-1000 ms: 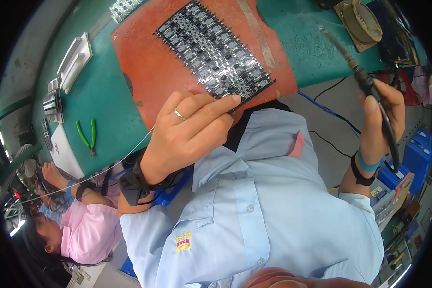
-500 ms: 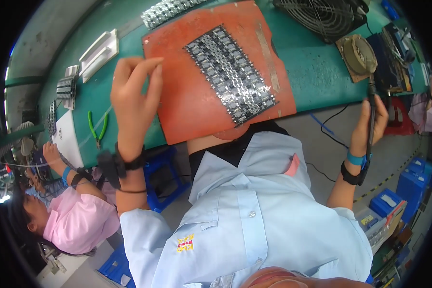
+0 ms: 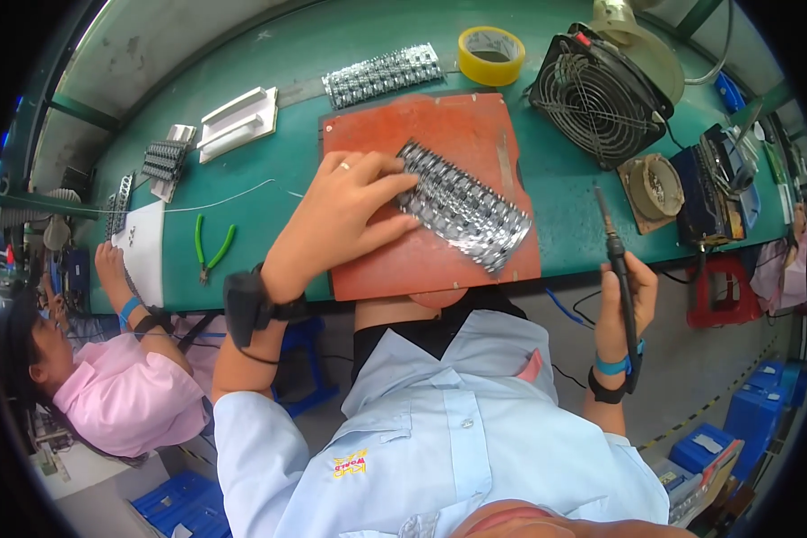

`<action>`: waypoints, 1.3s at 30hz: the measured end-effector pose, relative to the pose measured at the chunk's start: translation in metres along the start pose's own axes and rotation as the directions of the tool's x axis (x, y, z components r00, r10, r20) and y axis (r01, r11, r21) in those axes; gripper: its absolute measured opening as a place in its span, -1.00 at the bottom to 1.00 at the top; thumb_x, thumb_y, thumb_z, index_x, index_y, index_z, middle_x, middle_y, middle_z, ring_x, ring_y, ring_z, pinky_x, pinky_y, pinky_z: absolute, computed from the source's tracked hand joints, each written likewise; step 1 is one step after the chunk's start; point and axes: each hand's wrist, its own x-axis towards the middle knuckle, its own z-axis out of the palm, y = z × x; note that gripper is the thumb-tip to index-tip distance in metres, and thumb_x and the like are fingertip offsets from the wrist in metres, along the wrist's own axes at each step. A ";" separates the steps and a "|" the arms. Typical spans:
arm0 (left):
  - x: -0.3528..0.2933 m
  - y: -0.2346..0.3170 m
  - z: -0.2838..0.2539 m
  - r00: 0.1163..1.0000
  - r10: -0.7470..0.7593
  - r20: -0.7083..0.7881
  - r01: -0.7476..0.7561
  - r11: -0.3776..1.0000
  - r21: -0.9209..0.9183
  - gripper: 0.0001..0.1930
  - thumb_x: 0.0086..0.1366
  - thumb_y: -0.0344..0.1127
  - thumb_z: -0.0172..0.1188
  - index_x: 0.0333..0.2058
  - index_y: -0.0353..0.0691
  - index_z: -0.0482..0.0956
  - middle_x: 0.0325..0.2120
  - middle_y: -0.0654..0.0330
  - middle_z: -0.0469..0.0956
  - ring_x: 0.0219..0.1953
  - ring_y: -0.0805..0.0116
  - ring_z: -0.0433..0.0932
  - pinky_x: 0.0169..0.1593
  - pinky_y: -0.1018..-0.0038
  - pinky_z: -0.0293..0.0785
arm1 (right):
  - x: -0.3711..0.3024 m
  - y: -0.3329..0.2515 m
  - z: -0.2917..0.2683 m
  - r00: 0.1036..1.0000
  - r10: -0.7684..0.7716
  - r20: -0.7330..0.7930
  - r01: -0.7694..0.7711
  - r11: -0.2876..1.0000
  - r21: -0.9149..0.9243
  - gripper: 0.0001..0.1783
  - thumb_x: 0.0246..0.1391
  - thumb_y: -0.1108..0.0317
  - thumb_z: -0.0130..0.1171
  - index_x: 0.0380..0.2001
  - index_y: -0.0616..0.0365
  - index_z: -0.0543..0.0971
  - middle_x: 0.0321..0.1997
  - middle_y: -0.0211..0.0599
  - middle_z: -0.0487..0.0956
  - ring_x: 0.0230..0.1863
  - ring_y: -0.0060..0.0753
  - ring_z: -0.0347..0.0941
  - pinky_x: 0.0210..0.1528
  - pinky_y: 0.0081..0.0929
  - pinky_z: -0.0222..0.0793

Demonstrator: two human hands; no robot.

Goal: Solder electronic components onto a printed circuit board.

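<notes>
My left hand (image 3: 345,211) reaches over the orange-red mat (image 3: 359,278). Its thumb and fingers grip the left edge of a panel of small circuit boards (image 3: 466,206), which is crowded with silvery metal parts and lies slanted on the mat. The hand hides part of the panel's left end. In my right hand (image 3: 626,305) is a soldering iron (image 3: 616,251), held by its dark handle with the tip pointing up and away. That tip is over the green table, left of a round tip-cleaning pot (image 3: 652,190) and apart from the panel.
A black fan (image 3: 601,99) stands behind the pot, with yellow tape (image 3: 491,56) to its left. Another board panel (image 3: 384,75) lies behind the mat. Green-handled cutters (image 3: 213,249) and a white holder (image 3: 238,124) are at left. A co-worker in pink (image 3: 121,386) sits at far left.
My left hand has come from beside the mat to the panel's edge. The right hand has drawn the soldering iron leftward, away from the pot. The view has shifted too.
</notes>
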 end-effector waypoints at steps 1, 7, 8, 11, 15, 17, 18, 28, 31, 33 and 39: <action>-0.005 0.007 -0.009 0.995 -0.073 0.073 0.072 0.997 0.018 -0.50 0.14 -0.13 0.38 0.05 -0.16 0.58 0.10 0.02 0.49 0.07 0.02 0.48 0.19 0.22 0.29 | 0.003 0.000 0.008 0.999 -0.006 0.034 0.005 0.999 0.033 -0.63 0.26 0.50 0.13 0.12 0.28 0.43 -0.02 -0.18 0.56 -0.06 -0.48 0.52 0.02 -0.56 0.44; -0.010 0.014 -0.006 0.966 -0.219 0.136 0.223 0.975 -0.014 -0.39 0.04 -0.04 0.45 0.05 -0.19 0.57 0.10 0.04 0.49 0.10 0.01 0.46 0.24 0.21 0.27 | 0.037 0.013 0.043 0.980 -0.092 0.176 0.059 0.980 0.188 -0.63 0.25 0.47 0.15 0.10 0.27 0.42 -0.12 -0.23 0.58 -0.10 -0.54 0.51 -0.03 -0.60 0.42; -0.004 0.013 0.000 0.991 -0.129 0.029 0.129 0.991 -0.018 -0.39 0.04 -0.04 0.45 0.03 -0.22 0.56 0.06 0.04 0.50 0.08 0.01 0.46 0.22 0.21 0.29 | 0.041 0.015 0.046 0.978 -0.100 0.183 0.064 0.979 0.192 -0.63 0.25 0.47 0.15 0.10 0.27 0.42 -0.12 -0.23 0.58 -0.10 -0.54 0.51 -0.03 -0.60 0.42; 0.006 0.009 0.008 0.981 0.055 -0.187 -0.053 0.998 0.014 -0.39 0.03 -0.03 0.43 0.00 -0.26 0.55 -0.01 0.04 0.51 0.05 0.02 0.47 0.18 0.21 0.32 | 0.045 0.017 0.047 0.982 -0.061 0.181 0.018 0.974 0.226 -0.64 0.26 0.44 0.15 0.09 0.26 0.41 -0.14 -0.23 0.58 -0.14 -0.54 0.50 -0.06 -0.61 0.41; 0.014 -0.003 0.005 0.996 0.069 -0.056 -0.073 0.994 -0.081 -0.35 0.02 -0.05 0.47 0.05 -0.25 0.54 0.04 0.04 0.49 0.09 0.02 0.46 0.22 0.21 0.33 | 0.043 0.019 0.045 0.987 -0.035 0.154 -0.008 0.963 0.268 -0.62 0.24 0.48 0.19 0.09 0.26 0.41 -0.15 -0.24 0.59 -0.22 -0.64 0.46 -0.17 -0.66 0.40; 0.026 -0.013 -0.005 0.999 0.049 0.002 -0.048 0.993 -0.106 -0.34 0.03 -0.07 0.46 0.08 -0.24 0.52 0.07 0.02 0.47 0.12 0.01 0.44 0.22 0.21 0.33 | 0.043 0.021 0.045 0.990 -0.017 0.142 -0.020 0.967 0.255 -0.62 0.24 0.45 0.18 0.09 0.26 0.41 -0.16 -0.24 0.59 -0.20 -0.61 0.47 -0.16 -0.65 0.40; 0.028 -0.018 -0.010 0.999 0.032 0.032 -0.028 0.993 -0.113 -0.34 0.04 -0.08 0.46 0.10 -0.23 0.51 0.09 0.02 0.45 0.13 0.00 0.43 0.22 0.20 0.33 | 0.041 0.021 0.045 0.990 0.004 0.141 -0.039 0.969 0.245 -0.62 0.25 0.42 0.18 0.09 0.25 0.40 -0.16 -0.24 0.58 -0.19 -0.58 0.48 -0.14 -0.65 0.40; 0.080 -0.160 0.016 0.959 -0.150 -0.242 0.147 0.989 -0.034 -0.38 0.12 -0.07 0.39 0.12 -0.24 0.49 0.06 -0.05 0.45 0.16 -0.04 0.37 0.23 0.16 0.33 | 0.039 0.019 0.042 0.986 0.015 0.167 -0.053 0.973 0.225 -0.62 0.24 0.40 0.17 0.08 0.24 0.39 -0.18 -0.23 0.58 -0.21 -0.58 0.48 -0.16 -0.64 0.39; 0.084 -0.170 0.020 0.971 -0.151 -0.183 0.149 0.989 -0.023 -0.36 0.11 -0.05 0.39 0.13 -0.21 0.48 0.08 -0.05 0.44 0.18 -0.03 0.36 0.24 0.15 0.31 | 0.040 0.020 0.042 0.984 -0.008 0.178 -0.033 0.975 0.222 -0.62 0.24 0.39 0.17 0.08 0.24 0.39 -0.19 -0.22 0.59 -0.23 -0.59 0.47 -0.19 -0.65 0.38; 0.086 -0.173 0.022 0.976 -0.157 -0.153 0.155 0.988 -0.021 -0.36 0.11 -0.04 0.40 0.13 -0.20 0.48 0.09 -0.05 0.43 0.19 -0.03 0.35 0.25 0.14 0.31 | 0.040 0.019 0.042 0.985 -0.004 0.171 -0.033 0.976 0.214 -0.62 0.24 0.39 0.17 0.08 0.24 0.39 -0.19 -0.22 0.59 -0.24 -0.59 0.47 -0.19 -0.65 0.38; 0.093 -0.175 0.017 0.974 -0.193 -0.117 0.195 0.981 0.005 -0.30 0.07 0.02 0.41 0.15 -0.15 0.44 0.07 -0.06 0.47 0.15 -0.09 0.40 0.21 0.12 0.34 | 0.042 0.019 0.043 0.988 -0.003 0.153 -0.028 0.980 0.198 -0.61 0.23 0.38 0.18 0.07 0.25 0.39 -0.21 -0.22 0.59 -0.26 -0.59 0.46 -0.21 -0.66 0.36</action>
